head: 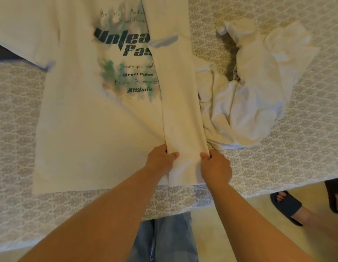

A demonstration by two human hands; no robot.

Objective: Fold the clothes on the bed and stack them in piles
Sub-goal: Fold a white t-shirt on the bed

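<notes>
A cream T-shirt [85, 114] with a dark green printed graphic lies spread flat on the bed, print up. Its right side is folded inward as a long strip [180, 103] covering part of the print. My left hand [161, 160] pinches the strip's near left corner at the hem. My right hand [215, 165] pinches the strip's near right corner. Both hands sit close together near the bed's front edge. A crumpled pile of white clothes [258, 87] lies to the right of the shirt, touching the folded strip.
The bed cover [296, 157] has a grey and white lace-like pattern. The bed's front edge runs just below the shirt hem. On the floor at right stands another person's foot in a dark slide sandal [287, 205]. My jeans [164, 239] show below.
</notes>
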